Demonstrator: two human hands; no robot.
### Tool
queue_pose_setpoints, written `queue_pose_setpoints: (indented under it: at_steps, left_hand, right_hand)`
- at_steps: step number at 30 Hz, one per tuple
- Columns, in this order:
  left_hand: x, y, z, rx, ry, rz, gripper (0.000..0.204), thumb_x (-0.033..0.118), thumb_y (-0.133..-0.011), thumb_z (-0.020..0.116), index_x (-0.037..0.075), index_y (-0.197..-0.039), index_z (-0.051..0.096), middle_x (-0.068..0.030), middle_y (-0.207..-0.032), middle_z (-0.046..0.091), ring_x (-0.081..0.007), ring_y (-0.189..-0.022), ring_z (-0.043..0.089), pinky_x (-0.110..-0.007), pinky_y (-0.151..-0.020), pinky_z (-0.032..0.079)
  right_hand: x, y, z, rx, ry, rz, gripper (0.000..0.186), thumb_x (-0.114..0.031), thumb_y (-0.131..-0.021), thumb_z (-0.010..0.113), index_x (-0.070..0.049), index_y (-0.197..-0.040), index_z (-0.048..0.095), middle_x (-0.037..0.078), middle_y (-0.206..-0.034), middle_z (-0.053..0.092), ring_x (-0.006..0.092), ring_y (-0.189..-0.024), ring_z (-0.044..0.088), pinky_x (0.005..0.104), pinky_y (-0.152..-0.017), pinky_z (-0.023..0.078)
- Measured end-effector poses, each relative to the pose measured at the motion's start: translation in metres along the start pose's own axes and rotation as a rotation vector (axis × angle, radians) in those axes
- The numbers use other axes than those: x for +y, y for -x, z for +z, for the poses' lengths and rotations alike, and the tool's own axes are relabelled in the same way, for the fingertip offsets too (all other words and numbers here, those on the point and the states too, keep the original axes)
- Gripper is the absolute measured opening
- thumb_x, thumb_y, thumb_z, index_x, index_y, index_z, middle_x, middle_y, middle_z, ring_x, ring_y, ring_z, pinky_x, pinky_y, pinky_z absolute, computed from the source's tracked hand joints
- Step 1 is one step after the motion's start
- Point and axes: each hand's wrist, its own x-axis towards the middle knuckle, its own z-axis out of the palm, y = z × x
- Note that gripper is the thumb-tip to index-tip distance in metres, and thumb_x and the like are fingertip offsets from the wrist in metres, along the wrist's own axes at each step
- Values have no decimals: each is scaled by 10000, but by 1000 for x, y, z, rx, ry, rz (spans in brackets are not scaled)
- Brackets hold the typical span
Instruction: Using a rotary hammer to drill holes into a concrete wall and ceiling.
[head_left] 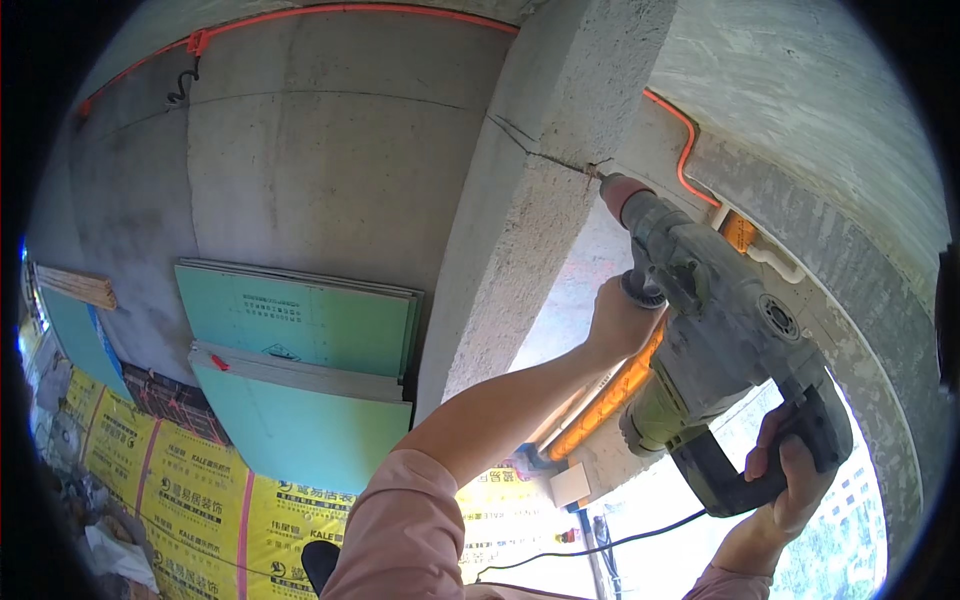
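A large grey corded rotary hammer drill (705, 265) is raised in front of me, tilted up and to the left. Its reddish chuck (624, 194) faces a concrete beam (545, 180), and the bit's tip meets the beam at a dark marked line. My left hand (622, 318) is wrapped round the side handle near the front of the drill. Farther back, my right hand (795, 470) grips the rear handle, fingers curled around it. From the drill's base a dark power cord (600, 548) hangs down to the left.
Green boards (300, 400) lean on the concrete wall (330, 150) at left. Yellow printed sheeting (195, 500) covers the floor, with debris (110, 550) at its left edge. Orange conduit (685, 150) runs along the ceiling and wall. An orange pipe (605, 400) stands behind my left arm.
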Motion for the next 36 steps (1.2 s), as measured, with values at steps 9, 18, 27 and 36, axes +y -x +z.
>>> queue_pose_setpoints:
  at_steps: [9, 18, 27, 36]
  left_hand:
    - [-15, -3, 11, 12, 167, 25, 225, 236, -893, 710, 12, -871, 706, -167, -771, 720, -299, -759, 720, -414, -689, 511]
    - [-7, -3, -2, -32, 24, -47, 218, 225, -879, 707, 7, -876, 704, -181, -795, 726, -326, -794, 728, -417, -710, 519]
    - [-27, -12, 14, -21, 272, 3, 232, 222, -884, 721, -8, -899, 706, -175, -810, 734, -274, -796, 727, -404, -720, 520]
    - [-22, -18, 3, -13, 95, 10, 279, 269, -915, 707, -7, -883, 703, -151, -773, 731, -266, -754, 712, -418, -707, 523]
  right_hand:
    - [-8, 8, 5, 84, -95, 125, 374, -37, -771, 592, 93, -1122, 600, 149, -767, 646, 156, -504, 574, 255, -466, 453]
    - [2, 7, 10, 87, -118, 35, 457, -188, -850, 721, 111, -1169, 591, 169, -798, 660, 161, -505, 595, 249, -449, 443]
    - [1, 4, 4, 52, -33, 41, 355, -40, -788, 593, 103, -1113, 606, 139, -714, 627, 150, -478, 566, 250, -441, 434]
    - [-3, -10, 18, 65, -99, 27, 371, -42, -799, 587, 101, -1141, 605, 150, -749, 637, 151, -484, 566, 242, -447, 434]
